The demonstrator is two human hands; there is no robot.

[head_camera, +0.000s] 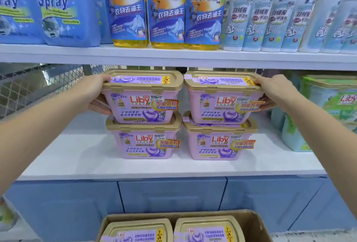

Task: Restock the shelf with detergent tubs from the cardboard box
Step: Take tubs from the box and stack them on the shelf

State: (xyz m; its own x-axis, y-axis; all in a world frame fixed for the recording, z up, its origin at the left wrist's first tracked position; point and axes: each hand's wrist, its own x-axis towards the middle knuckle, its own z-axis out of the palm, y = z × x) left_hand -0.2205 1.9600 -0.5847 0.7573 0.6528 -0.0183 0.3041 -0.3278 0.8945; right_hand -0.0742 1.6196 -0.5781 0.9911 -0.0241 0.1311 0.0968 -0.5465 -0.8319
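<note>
While both hands set the upper tubs mid-frame, stacking is in hand.
Left hand (96, 94) clasps the upper left tub (143, 96), right hand (274, 93) the upper right tub (222, 98); next, let go and reach into the cardboard box (253, 222) at bottom for more.

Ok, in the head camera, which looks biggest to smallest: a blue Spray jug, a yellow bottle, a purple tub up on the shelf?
1. Blue Spray jug, though cut off at the top.
2. Yellow bottle and top-left purple tub: too alike to rank; the bottle is taller, the tub wider.
</note>
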